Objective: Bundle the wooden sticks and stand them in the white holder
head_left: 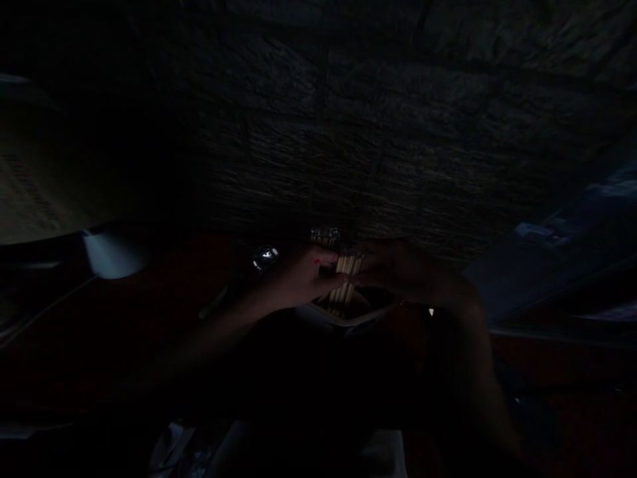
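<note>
The scene is very dark. My left hand and my right hand meet at the centre, both closed around a bundle of thin pale sticks. The sticks stand roughly upright between the fingers, their tips showing above and their lower ends reaching toward a pale dish or tray just below. My left thumb, with a red nail, presses on the bundle's left side.
A rough brick wall fills the background. A small shiny round object sits left of my hands, and another glinting item lies behind the sticks. A pale rounded object is at left; bluish surfaces at right.
</note>
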The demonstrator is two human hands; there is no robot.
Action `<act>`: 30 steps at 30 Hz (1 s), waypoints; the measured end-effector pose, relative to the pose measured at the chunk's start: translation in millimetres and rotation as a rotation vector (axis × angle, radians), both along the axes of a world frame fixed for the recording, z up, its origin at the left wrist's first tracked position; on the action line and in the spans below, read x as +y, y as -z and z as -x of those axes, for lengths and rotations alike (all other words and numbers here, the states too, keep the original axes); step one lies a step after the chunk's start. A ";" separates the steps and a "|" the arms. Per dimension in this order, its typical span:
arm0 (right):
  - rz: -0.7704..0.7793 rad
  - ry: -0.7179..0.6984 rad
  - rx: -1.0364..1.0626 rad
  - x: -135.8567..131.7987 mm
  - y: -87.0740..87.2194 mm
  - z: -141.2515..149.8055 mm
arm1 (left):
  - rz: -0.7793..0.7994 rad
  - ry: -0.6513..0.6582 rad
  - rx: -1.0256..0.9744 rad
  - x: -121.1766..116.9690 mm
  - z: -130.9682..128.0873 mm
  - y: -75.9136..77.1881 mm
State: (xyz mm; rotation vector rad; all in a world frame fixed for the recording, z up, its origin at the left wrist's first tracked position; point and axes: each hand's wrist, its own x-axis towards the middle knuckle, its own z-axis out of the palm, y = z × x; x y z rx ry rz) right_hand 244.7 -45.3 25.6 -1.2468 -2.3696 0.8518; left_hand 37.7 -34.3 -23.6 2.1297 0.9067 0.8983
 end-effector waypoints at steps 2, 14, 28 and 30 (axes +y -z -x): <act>0.015 0.002 0.030 -0.2 -0.2 0.3 | -0.015 -0.003 0.010 0.3 -0.6 0.4; 0.252 -0.004 0.313 1.8 19.0 -7.1 | 0.078 0.030 -0.028 -1.0 -2.0 4.2; -0.040 0.179 0.616 -26.7 58.6 -4.9 | -0.141 -0.465 -0.229 -49.0 17.6 39.7; -0.031 0.166 0.623 -25.0 61.3 -1.3 | -0.157 -0.500 -0.305 -54.7 13.9 42.3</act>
